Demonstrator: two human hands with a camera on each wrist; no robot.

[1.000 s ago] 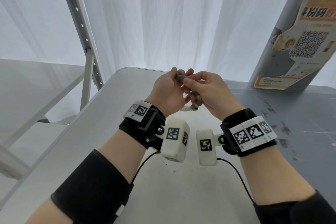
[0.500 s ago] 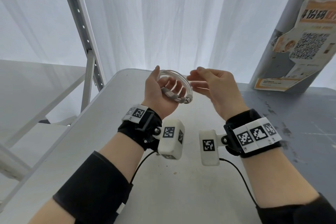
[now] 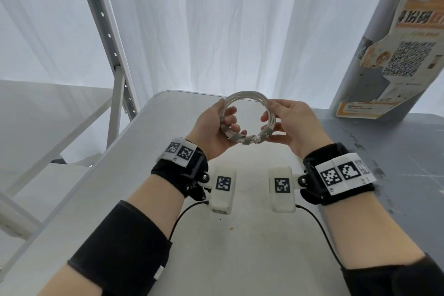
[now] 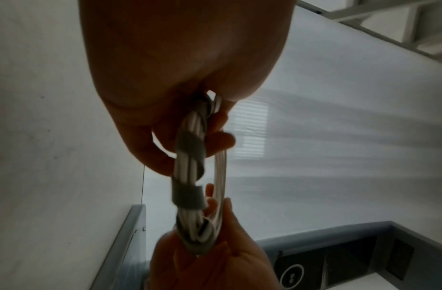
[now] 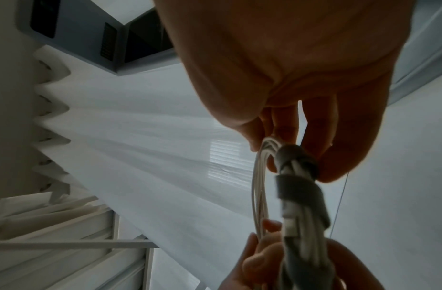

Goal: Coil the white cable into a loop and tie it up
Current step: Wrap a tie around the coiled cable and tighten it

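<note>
The white cable [image 3: 247, 96] is wound into a round coil held upright above the table [image 3: 168, 199]. A grey strap [image 3: 247, 139] spirals around the coil's lower part in several turns. My left hand [image 3: 219, 125] grips the coil's left side, fingers curled through the ring. My right hand [image 3: 286, 122] holds the right side, thumb on top and fingers under the strapped part. The left wrist view shows the strap [image 4: 189, 194] around the bundled strands [image 4: 190, 121] between both hands. In the right wrist view the strap [image 5: 299, 192] and coil [image 5: 261, 176] run down from my fingers.
White curtains hang behind the table. A metal shelf frame [image 3: 105, 31] stands at the left. At the right is a grey pillar [image 3: 374, 31] with a torn poster [image 3: 408, 55]. A darker grey surface [image 3: 396, 142] adjoins the table's right side.
One second ago both hands were working close together at the strap. The right hand then let go, and now both hands hold the coil raised by its two sides.
</note>
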